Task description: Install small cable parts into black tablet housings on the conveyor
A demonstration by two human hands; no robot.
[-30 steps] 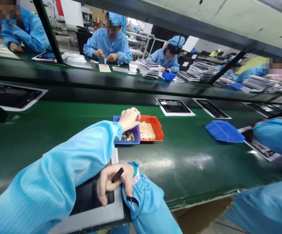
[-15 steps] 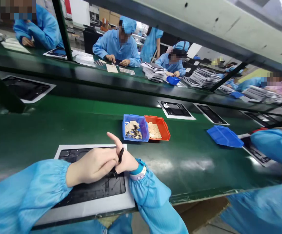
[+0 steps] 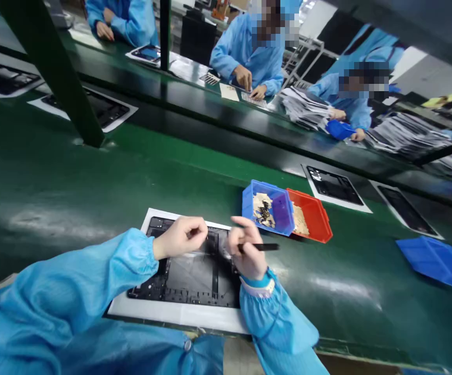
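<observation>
Below me a black tablet-like panel (image 3: 189,278) lies on a white sheet (image 3: 179,315) at the bench edge. My left hand (image 3: 183,237) is over the panel's upper left part, thumb and fingers pinched together; whatever they hold is too small to name. My right hand (image 3: 247,250), with a band at the wrist, is closed around a slim black stick-like tool (image 3: 268,247) that points right. Just beyond it stands a blue bin (image 3: 292,216) with pale pieces and small dark parts. Against that bin sits a red bin (image 3: 322,221) of pale pieces.
Several similar panels on white sheets, one a black panel (image 3: 335,186), lie along the back of the green bench (image 3: 132,177). A blue tray (image 3: 437,260) is at right. A green post (image 3: 65,88) rises at left. Co-workers in blue sit across, near paper stacks (image 3: 308,107).
My left hand came back from the blue bin, met the right hand, then parted from it to the left. The black tool stays in my right hand. The view has turned left and down.
</observation>
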